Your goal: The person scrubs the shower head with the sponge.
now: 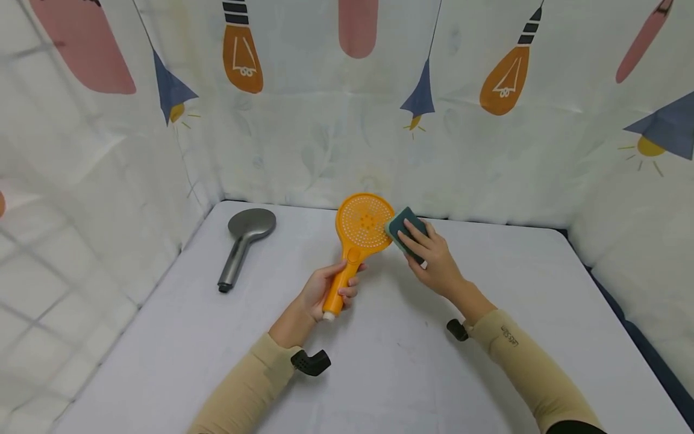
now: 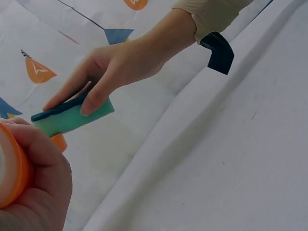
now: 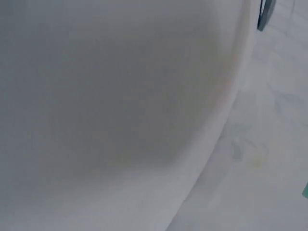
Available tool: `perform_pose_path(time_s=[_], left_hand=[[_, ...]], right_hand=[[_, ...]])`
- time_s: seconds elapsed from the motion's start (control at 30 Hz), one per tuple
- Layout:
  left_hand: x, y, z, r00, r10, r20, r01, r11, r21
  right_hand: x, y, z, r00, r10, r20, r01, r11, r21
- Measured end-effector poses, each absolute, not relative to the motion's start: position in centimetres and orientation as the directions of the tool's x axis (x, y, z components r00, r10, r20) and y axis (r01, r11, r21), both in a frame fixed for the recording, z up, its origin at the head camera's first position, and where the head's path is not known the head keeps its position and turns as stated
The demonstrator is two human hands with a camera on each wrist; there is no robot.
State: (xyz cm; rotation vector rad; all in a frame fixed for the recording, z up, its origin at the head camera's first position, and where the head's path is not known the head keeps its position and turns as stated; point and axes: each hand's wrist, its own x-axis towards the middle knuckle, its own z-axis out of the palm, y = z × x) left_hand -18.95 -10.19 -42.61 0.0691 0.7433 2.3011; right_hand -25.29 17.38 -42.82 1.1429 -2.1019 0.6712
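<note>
My left hand grips the handle of an orange shower head, whose round perforated face shows in the head view. Between the fingers and thumb of my right hand is a sponge with a dark teal top and a lighter green side. The sponge touches the right rim of the shower head's face. Seen from the left wrist, the thumb lies along the green side of the sponge, and the fingers reach over its dark top. Only a green corner of the sponge enters the right wrist view.
A grey shower head lies on the white-covered table, left of my hands. Patterned white cloth rises behind the table and along both sides. A dark curved piece sits at the left wrist, another at the right.
</note>
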Motion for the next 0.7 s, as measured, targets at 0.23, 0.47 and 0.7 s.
perform_pose_path(time_s=[0.23,0.47,0.7], left_hand=[[-19.0,-10.0,-42.8,-0.743,0.657,-0.129,-0.610,-0.585,0.533],[-18.8,-9.9,-43.1,-0.730,0.671,-0.125,-0.627,-0.587,0.513],[-19.0,-9.5,-43.0,-0.721,0.685,-0.104,-0.626,-0.581,0.520]], right_hand=[[-23.8,16.1,-42.7,-0.305,-0.671,0.676,-0.922,0.387,-0.031],[-25.4,17.7,-42.4,-0.479,-0.483,0.733,-0.822,0.541,-0.180],[-23.8,16.1,-42.6,-0.348,-0.644,0.681,-0.901,0.431,-0.054]])
